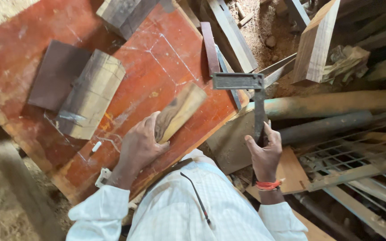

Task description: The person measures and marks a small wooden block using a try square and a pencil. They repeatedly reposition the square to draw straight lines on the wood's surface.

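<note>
The wood block (179,111), stiff and seemingly light, lay on the red board (18,49), my left hand (138,145) fingers wrapping its near end, my right hand (264,154) clenching the try square (251,96).

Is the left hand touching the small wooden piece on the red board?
Touching. The head view shows the left hand wrapped around the near end of the small wooden piece, with no gap between them.

A wood piece (179,111) lies near the board's (18,53) right edge; two blocks (90,93) sit leftward, one seemingly overlapping a flat slab (56,73).
</note>
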